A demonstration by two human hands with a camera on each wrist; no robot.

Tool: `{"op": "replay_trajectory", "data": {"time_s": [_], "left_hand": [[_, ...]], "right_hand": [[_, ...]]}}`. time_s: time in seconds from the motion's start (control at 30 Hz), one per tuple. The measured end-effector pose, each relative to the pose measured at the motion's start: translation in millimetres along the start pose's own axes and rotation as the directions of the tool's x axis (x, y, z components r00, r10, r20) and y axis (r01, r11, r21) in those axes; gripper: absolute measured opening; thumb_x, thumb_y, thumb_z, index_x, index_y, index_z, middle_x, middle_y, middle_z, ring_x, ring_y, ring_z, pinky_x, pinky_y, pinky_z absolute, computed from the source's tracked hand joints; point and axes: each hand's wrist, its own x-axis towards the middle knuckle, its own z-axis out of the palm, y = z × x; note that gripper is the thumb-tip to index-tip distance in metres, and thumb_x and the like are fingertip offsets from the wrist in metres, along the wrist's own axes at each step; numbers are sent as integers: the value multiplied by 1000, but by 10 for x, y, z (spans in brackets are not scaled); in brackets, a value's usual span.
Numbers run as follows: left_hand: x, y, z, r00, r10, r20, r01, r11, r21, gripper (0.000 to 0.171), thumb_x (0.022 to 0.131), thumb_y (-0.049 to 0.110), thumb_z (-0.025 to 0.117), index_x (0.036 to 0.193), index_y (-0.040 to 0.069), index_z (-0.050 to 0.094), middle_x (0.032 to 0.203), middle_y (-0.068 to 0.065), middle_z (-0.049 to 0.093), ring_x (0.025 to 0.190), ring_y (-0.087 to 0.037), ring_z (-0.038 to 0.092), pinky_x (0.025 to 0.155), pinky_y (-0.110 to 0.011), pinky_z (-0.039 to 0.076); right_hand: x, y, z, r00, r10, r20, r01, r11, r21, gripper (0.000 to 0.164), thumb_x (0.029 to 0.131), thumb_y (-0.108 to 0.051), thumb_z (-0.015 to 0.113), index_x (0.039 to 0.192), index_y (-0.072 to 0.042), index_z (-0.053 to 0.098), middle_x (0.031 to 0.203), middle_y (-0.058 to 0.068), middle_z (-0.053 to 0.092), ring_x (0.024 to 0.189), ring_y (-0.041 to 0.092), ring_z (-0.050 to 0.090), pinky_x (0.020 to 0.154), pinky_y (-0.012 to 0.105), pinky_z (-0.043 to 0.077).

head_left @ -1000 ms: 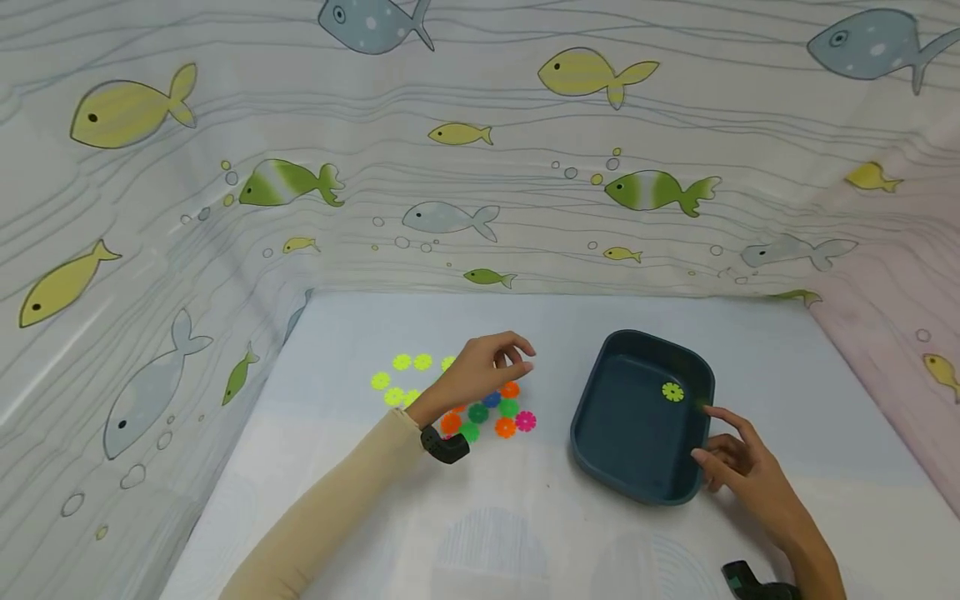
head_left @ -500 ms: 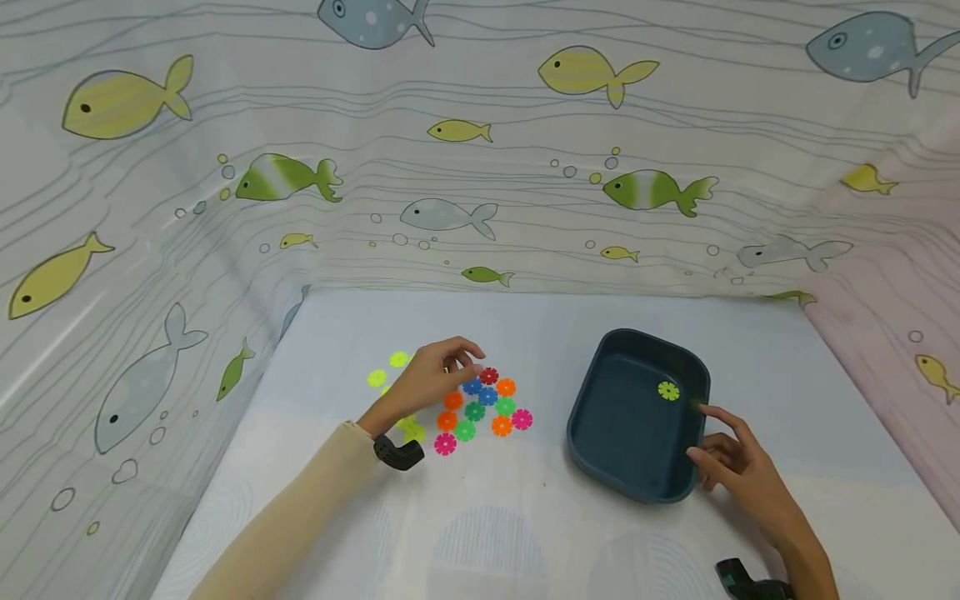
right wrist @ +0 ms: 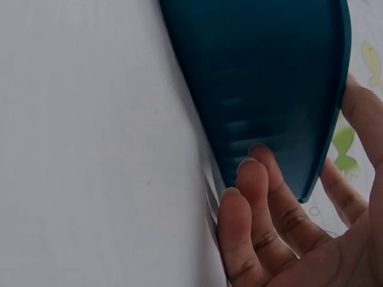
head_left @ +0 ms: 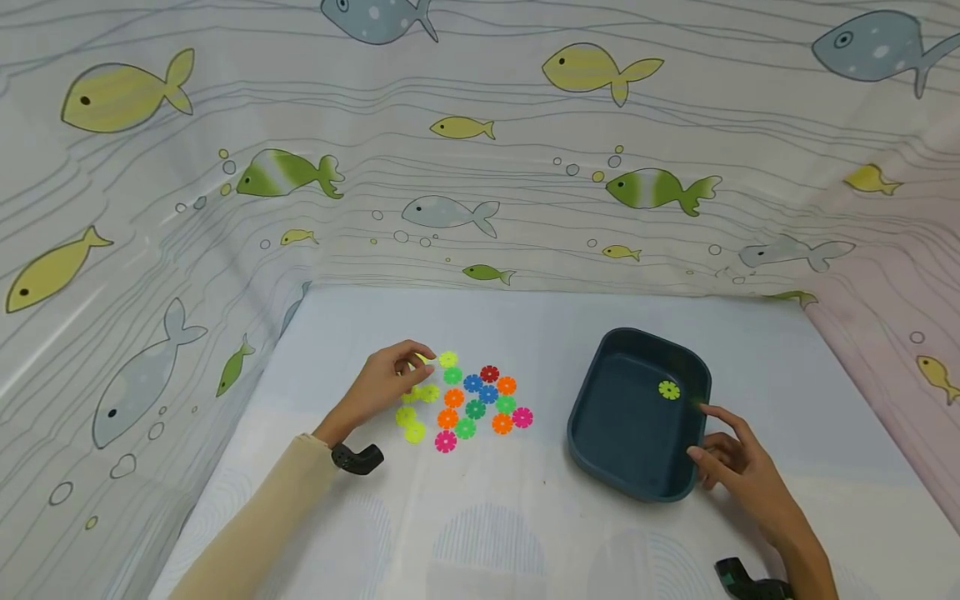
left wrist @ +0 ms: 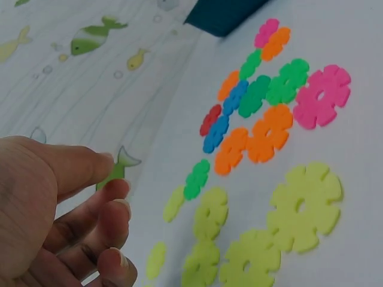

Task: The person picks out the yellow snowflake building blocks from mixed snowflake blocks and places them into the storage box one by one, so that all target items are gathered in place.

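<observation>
My left hand (head_left: pixel 381 382) hovers over the left end of a group of flower-shaped plastic discs, above yellow ones (head_left: pixel 414 432). Its fingers hang loosely curled with nothing between them, as the left wrist view confirms; it hides some yellow discs in the head view. Beside these lie several orange (head_left: pixel 453 398), blue (head_left: pixel 488 394), green (head_left: pixel 476 409), pink (head_left: pixel 446 442) and red (head_left: pixel 489 373) discs. At the right, my right hand (head_left: pixel 753 479) holds the side of a dark blue tray (head_left: pixel 630 433), thumb at the rim and curled fingers (right wrist: pixel 251 179) against its outer wall. One yellow disc (head_left: pixel 669 390) lies inside the tray.
A white cloth with faint patterns covers the table (head_left: pixel 495 542). Fish-printed curtains (head_left: pixel 525 167) rise behind and along both sides. A black wrist device (head_left: pixel 358 458) sits on the left wrist and another (head_left: pixel 746 579) on the right.
My left hand has moved left, from above the multicoloured discs to above the yellow ones, uncovering the coloured discs. My right hand stays at the tray, which keeps its place.
</observation>
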Motion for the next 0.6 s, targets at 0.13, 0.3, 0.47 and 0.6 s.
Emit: {"op": "replay_trajectory", "data": {"time_s": [0.13, 0.3, 0.47, 0.6], "left_hand": [[-70, -110, -104, 999, -42, -35, 41, 999, -18, 29, 98, 26, 73, 123, 11, 68, 101, -5, 68, 66, -23, 58, 59, -29, 52], [-163, -202, -224, 991, -107, -81, 106, 994, -16, 27, 98, 25, 73, 123, 13, 68, 104, -5, 67, 70, -25, 60, 61, -30, 52], [-229, -332, -320, 984, -141, -107, 141, 990, -13, 28, 98, 24, 73, 123, 12, 68, 103, -7, 66, 69, -25, 60, 62, -31, 51], [-263, -460, -380, 982, -146, -119, 146, 989, -7, 29, 99, 24, 72, 124, 10, 67, 104, -9, 65, 69, -25, 60, 62, -30, 51]], "right_hand": [[-3, -5, 2, 1000, 9, -5, -9, 1000, 4, 68, 103, -7, 62, 161, -16, 26, 99, 10, 64, 71, 28, 63, 62, 36, 56], [2, 6, 2, 1000, 30, -9, -30, 1000, -5, 68, 104, -10, 62, 161, -19, 26, 98, 9, 64, 71, 28, 64, 63, 36, 57], [5, 20, -3, 999, 31, -7, -32, 999, -16, 68, 104, -11, 62, 161, -17, 25, 99, 9, 64, 72, 28, 64, 64, 36, 57], [4, 27, 0, 1000, 31, -6, -31, 999, -12, 68, 104, -10, 62, 161, -16, 25, 98, 10, 64, 72, 28, 64, 64, 35, 57]]}}
